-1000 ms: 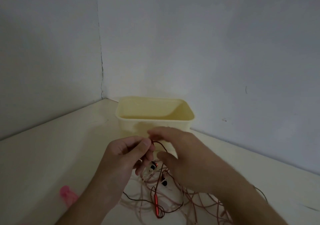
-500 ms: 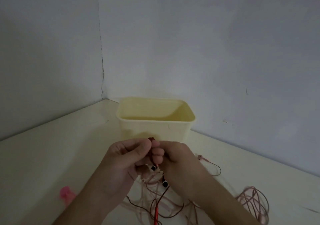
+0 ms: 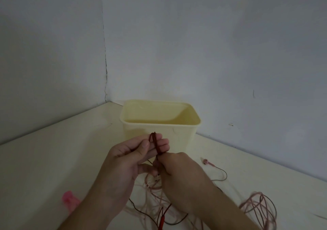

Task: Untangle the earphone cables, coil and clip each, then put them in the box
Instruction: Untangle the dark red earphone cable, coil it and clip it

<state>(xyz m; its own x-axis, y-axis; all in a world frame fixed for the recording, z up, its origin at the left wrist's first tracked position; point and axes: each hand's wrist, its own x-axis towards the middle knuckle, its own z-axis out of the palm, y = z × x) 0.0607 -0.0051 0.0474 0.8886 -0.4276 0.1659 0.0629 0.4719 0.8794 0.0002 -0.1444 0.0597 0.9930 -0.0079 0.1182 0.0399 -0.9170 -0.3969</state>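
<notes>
A dark red earphone cable (image 3: 155,142) loops over the raised fingers of my left hand (image 3: 131,160), whose thumb pins it. My right hand (image 3: 178,173) sits just below and right, pinching the same cable where it comes down off the loop. The cable's red inline remote (image 3: 161,221) hangs low between my forearms. Under my hands lies a heap of pink cables (image 3: 152,194). The pale yellow box (image 3: 177,134) stands open and looks empty right behind my hands.
A pink earbud (image 3: 205,161) with a thin cable lies on the cream table to the right of my hands. A loose pink cable coil (image 3: 260,206) lies at the lower right. A pink clip (image 3: 69,198) rests at the lower left. Grey walls meet in the corner behind the box.
My right hand has dropped from beside my left fingertips to below them. The red cable now shows wound over my left fingers. The pink earbud and coil on the right came into view.
</notes>
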